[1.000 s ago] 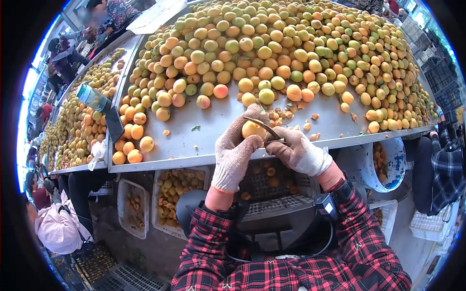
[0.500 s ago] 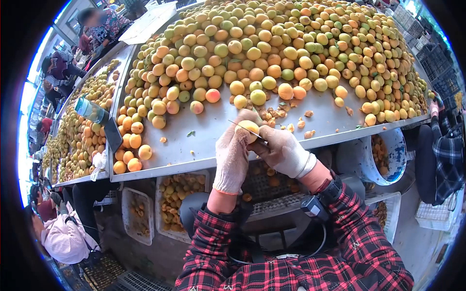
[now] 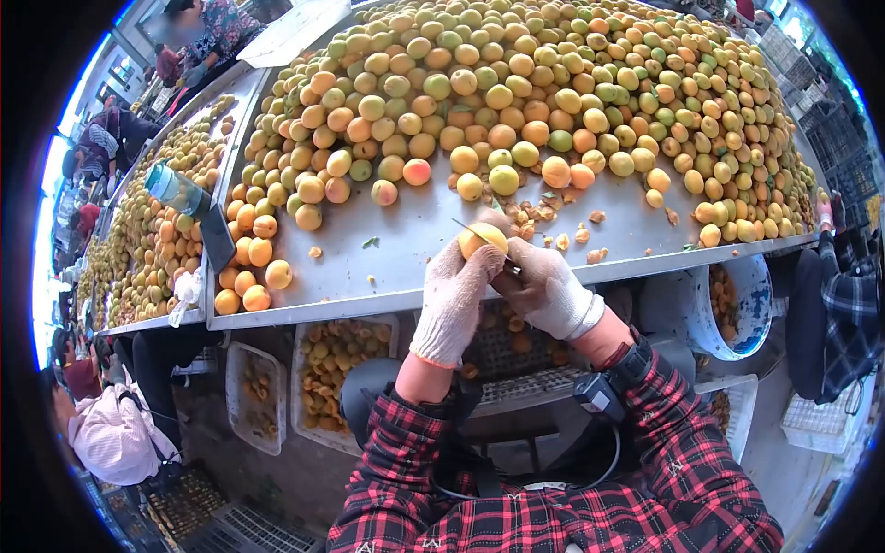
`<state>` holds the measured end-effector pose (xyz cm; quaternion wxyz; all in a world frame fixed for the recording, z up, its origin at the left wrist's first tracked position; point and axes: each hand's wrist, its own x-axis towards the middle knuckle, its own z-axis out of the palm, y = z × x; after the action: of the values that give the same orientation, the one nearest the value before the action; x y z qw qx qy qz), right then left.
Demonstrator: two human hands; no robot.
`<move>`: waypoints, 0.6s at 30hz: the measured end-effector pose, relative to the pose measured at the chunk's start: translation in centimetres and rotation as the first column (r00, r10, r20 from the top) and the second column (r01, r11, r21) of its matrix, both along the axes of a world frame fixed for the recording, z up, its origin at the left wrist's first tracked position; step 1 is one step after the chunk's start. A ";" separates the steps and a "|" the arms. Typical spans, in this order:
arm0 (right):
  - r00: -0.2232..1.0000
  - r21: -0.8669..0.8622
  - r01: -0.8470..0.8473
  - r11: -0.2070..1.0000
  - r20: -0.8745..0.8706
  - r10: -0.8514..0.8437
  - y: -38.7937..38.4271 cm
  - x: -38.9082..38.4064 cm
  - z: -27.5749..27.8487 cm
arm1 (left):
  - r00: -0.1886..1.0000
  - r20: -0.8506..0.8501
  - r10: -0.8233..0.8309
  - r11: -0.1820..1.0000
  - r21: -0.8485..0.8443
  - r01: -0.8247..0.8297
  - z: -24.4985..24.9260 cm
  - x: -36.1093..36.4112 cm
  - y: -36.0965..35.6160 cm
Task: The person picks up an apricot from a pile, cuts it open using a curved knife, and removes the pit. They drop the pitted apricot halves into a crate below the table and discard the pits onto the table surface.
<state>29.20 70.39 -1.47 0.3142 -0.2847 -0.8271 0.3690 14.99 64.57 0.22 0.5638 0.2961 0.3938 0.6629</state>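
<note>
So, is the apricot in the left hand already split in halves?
In one piece: the apricot looks round and closed in the left hand, the knife against it.

Left hand curled, right hand clenched — hands touching, forearms converging.

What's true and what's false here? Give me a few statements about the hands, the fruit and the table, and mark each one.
1. The left hand has its grip on an apricot. True.
2. The right hand is empty. False: it holds a knife against the apricot.
3. Both hands are gloved. True.
4. The metal table carries only three fruits. False: a big heap of apricots covers most of it.
5. A white bucket sits below the table's edge on the right. True.
</note>
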 end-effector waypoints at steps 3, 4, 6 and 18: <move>1.000 -0.046 -0.007 0.999 0.023 0.008 0.1 0.3 0.1 | 0.995 -0.004 -0.101 0.991 -0.083 0.100 -0.4 -0.3 0.2; 1.000 -0.048 -0.010 0.999 0.026 0.011 0.1 0.1 0.0 | 0.976 -0.219 -0.020 0.999 -0.041 0.011 0.0 -0.1 0.2; 0.999 -0.167 -0.028 0.986 0.039 0.035 0.1 -0.3 0.0 | 0.801 -0.588 0.107 0.994 0.069 -0.083 -0.1 -0.4 0.5; 0.999 -0.123 0.008 0.992 0.033 -0.004 0.1 0.0 0.1 | 0.995 -0.099 -0.017 0.998 -0.055 0.011 0.0 -0.1 0.2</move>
<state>29.18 70.46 -1.32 0.2838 -0.3118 -0.8070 0.4136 14.86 64.75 0.22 0.5559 0.3161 0.4371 0.6324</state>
